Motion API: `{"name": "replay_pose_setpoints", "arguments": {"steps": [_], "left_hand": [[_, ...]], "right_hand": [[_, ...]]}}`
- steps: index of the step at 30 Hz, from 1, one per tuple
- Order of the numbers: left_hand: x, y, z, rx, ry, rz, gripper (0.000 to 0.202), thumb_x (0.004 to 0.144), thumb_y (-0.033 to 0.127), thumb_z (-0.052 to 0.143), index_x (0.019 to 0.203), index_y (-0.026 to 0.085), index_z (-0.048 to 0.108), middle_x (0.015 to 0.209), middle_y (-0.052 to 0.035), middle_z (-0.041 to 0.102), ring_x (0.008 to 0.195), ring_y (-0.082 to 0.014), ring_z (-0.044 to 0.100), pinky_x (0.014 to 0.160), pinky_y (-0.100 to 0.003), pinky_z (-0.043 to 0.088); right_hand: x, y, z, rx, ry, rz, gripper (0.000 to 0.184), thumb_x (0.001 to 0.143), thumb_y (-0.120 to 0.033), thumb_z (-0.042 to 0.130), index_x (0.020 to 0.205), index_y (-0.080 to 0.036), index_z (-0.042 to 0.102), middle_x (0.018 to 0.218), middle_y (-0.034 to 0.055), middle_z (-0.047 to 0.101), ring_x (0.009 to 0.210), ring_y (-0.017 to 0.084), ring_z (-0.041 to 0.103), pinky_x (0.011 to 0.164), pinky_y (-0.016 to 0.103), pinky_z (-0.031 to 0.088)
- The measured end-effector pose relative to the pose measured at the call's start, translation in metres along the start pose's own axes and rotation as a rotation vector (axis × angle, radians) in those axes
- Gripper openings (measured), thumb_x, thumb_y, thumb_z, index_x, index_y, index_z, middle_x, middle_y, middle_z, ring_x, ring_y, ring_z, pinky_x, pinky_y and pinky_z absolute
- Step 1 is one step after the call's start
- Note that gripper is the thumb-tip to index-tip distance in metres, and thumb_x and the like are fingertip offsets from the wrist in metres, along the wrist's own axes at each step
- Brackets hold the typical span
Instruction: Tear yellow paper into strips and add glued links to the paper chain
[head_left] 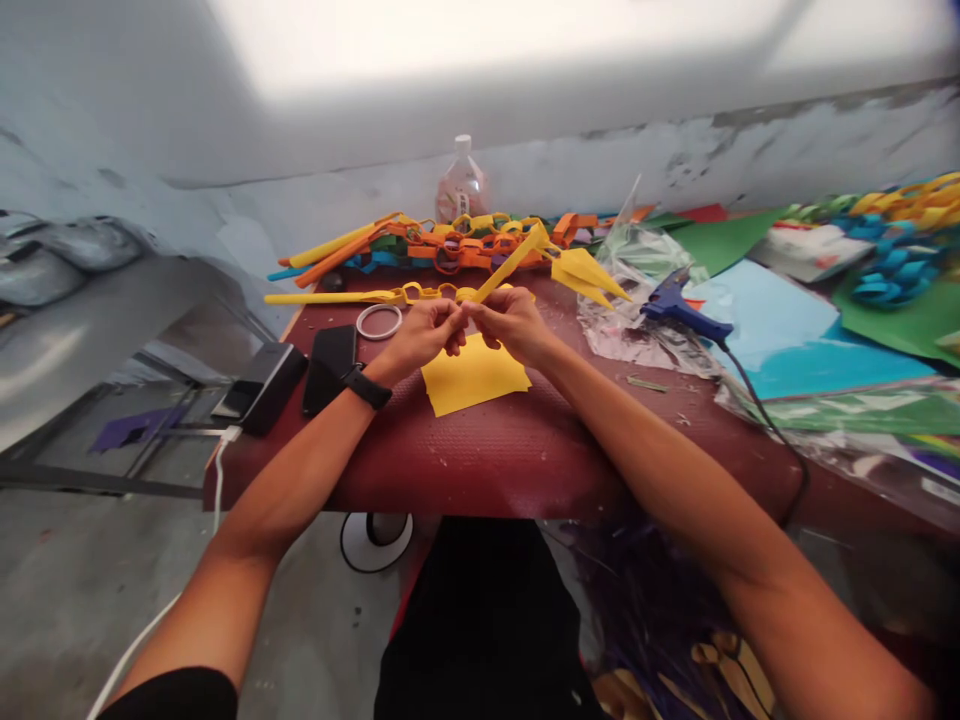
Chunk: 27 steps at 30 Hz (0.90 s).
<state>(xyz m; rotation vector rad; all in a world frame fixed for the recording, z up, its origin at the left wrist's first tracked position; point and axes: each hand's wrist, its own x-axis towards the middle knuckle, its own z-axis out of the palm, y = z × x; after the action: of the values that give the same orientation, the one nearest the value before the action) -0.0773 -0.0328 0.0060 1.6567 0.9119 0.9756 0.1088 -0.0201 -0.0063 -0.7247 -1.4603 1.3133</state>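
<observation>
A yellow paper strip [514, 259] slants up to the right from the pinched fingers of my right hand [512, 322]. My left hand [429, 338] meets it at the strip's lower end, its fingers pinched together at the same spot. Just below both hands lies a small stack of yellow paper [474, 378]. Behind them a yellow paper chain [420, 292] runs along the table, joined at its left to a thin yellow paper stick [319, 298]. To the right of the strip sits a folded, pointed yellow paper piece [583, 272].
More chains in orange [457, 248] and other colours are heaped behind, before a plastic bottle [462, 185]. A roll of tape [379, 321], a phone [328, 368] and a dark box [268, 385] lie left. A blue glue gun [684, 308] rests on plastic wrapping [637, 335] right.
</observation>
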Motion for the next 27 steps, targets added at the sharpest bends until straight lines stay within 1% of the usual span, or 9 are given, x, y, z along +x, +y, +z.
{"name": "replay_pose_setpoints", "arguments": {"steps": [3, 6, 10, 13, 14, 17, 22, 24, 27], "left_hand": [[0.001, 0.0, 0.002, 0.011, -0.016, 0.001, 0.047, 0.103, 0.055, 0.077, 0.081, 0.016, 0.064, 0.065, -0.0008, 0.068, 0.05, -0.0065, 0.063, 0.05, -0.019, 0.05], [0.0, 0.001, 0.004, -0.002, -0.009, -0.007, 0.043, 0.102, 0.05, 0.08, 0.081, 0.016, 0.064, 0.065, 0.0001, 0.068, 0.049, -0.0058, 0.062, 0.049, -0.018, 0.049], [-0.003, -0.002, 0.0, -0.014, -0.04, -0.043, 0.037, 0.106, 0.036, 0.077, 0.079, 0.015, 0.064, 0.063, -0.0002, 0.068, 0.048, -0.0052, 0.062, 0.049, -0.016, 0.048], [-0.004, -0.006, -0.004, 0.0, -0.072, -0.108, 0.034, 0.107, 0.029, 0.076, 0.078, 0.014, 0.064, 0.064, -0.0014, 0.07, 0.049, -0.0058, 0.064, 0.05, -0.016, 0.05], [-0.003, -0.007, -0.005, 0.003, -0.068, -0.125, 0.034, 0.107, 0.028, 0.076, 0.078, 0.014, 0.064, 0.064, -0.0018, 0.07, 0.05, -0.0061, 0.064, 0.05, -0.016, 0.051], [0.0, -0.009, -0.006, 0.01, -0.037, -0.125, 0.032, 0.107, 0.028, 0.075, 0.08, 0.014, 0.065, 0.067, -0.003, 0.072, 0.052, -0.0069, 0.067, 0.052, -0.016, 0.052], [0.003, -0.013, -0.009, 0.065, -0.038, -0.064, 0.028, 0.105, 0.027, 0.076, 0.082, 0.012, 0.07, 0.072, -0.0043, 0.073, 0.056, -0.007, 0.069, 0.055, -0.016, 0.053], [0.004, -0.014, -0.01, 0.096, -0.029, -0.039, 0.026, 0.105, 0.024, 0.074, 0.083, 0.011, 0.072, 0.075, -0.0051, 0.074, 0.058, -0.007, 0.07, 0.057, -0.016, 0.055], [0.005, -0.015, -0.01, 0.084, 0.0, 0.0, 0.019, 0.105, 0.023, 0.072, 0.092, 0.01, 0.077, 0.085, -0.0071, 0.078, 0.068, -0.0086, 0.074, 0.065, -0.018, 0.061]], "right_hand": [[-0.001, 0.003, 0.006, 0.011, 0.058, -0.037, 0.063, 0.066, -0.073, 0.099, 0.065, -0.019, 0.067, 0.051, -0.0057, 0.05, 0.043, 0.006, 0.039, 0.038, 0.026, 0.027], [0.007, 0.002, -0.013, 0.024, 0.146, -0.052, 0.061, 0.067, -0.068, 0.101, 0.063, -0.018, 0.066, 0.053, -0.0046, 0.053, 0.042, 0.006, 0.041, 0.037, 0.025, 0.028], [0.02, -0.011, -0.079, 0.065, 0.377, -0.115, 0.056, 0.071, -0.059, 0.101, 0.061, -0.021, 0.062, 0.053, -0.0056, 0.052, 0.044, 0.005, 0.034, 0.037, 0.022, 0.024], [0.022, -0.026, -0.133, 0.179, 0.858, -0.161, 0.049, 0.065, -0.044, 0.106, 0.058, -0.023, 0.063, 0.056, -0.0042, 0.052, 0.049, 0.007, 0.035, 0.038, 0.021, 0.021], [0.021, -0.03, -0.143, 0.189, 0.897, -0.169, 0.048, 0.067, -0.045, 0.105, 0.059, -0.024, 0.063, 0.055, -0.005, 0.049, 0.049, 0.007, 0.032, 0.039, 0.02, 0.02], [0.016, -0.032, -0.137, 0.15, 0.773, -0.143, 0.046, 0.071, -0.052, 0.104, 0.064, -0.025, 0.067, 0.056, -0.0047, 0.05, 0.049, 0.007, 0.031, 0.038, 0.022, 0.023], [0.012, -0.018, -0.069, 0.038, 0.275, -0.067, 0.058, 0.064, -0.066, 0.104, 0.074, -0.022, 0.069, 0.062, -0.0023, 0.063, 0.048, 0.007, 0.045, 0.039, 0.022, 0.034], [0.011, -0.014, -0.056, 0.003, 0.2, -0.099, 0.059, 0.064, -0.069, 0.103, 0.071, -0.021, 0.069, 0.059, -0.0021, 0.063, 0.045, 0.007, 0.044, 0.038, 0.022, 0.034], [0.008, -0.012, -0.055, -0.001, 0.177, -0.142, 0.058, 0.068, -0.069, 0.101, 0.07, -0.021, 0.07, 0.058, -0.0022, 0.063, 0.043, 0.007, 0.044, 0.038, 0.022, 0.034]]}}
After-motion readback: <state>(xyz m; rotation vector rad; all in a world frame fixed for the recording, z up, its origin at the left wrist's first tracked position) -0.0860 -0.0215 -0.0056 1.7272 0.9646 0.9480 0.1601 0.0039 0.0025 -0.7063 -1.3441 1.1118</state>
